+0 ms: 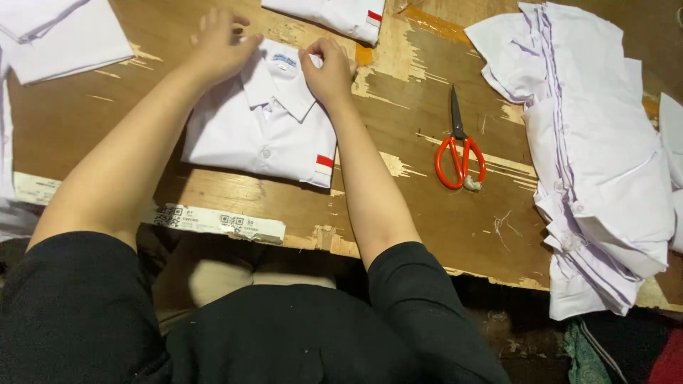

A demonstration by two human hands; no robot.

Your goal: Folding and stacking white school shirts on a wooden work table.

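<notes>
Squaring the collar is the work in hand, and it seems best done with both hands acting evenly on the folded white shirt [262,131], which lies flat on the wooden worktop [427,213] directly in front of the person, buttons up and collar pointing away. The left hand [219,46] rests on the far left corner of the shirt with its fingers [213,18] loosely spread and pressing down; the right hand [329,70] sits on the collar's right side, its fingers curled and seemingly pinching the collar edge, though the exact grip is hidden beneath the knuckles. A good result probably calls for holding the left corner still while the right draws the collar point outward — smoothing rather than tugging, so the fold below does not shift or crease. Counting from this shirt: one pair of orange-handled scissors [460,153] lies to its right, blades closed and pointing away. Beyond the scissors, further right, stands one tall heap of white garments [590,156], too layered to count singly. One more folded shirt [334,16] shows just beyond the shirt's far edge, and a white folded bundle [57,35] lies to the shirt's far left. One strip of printed paper label [213,222] clings to the worktop's near edge — below the shirt.
</notes>
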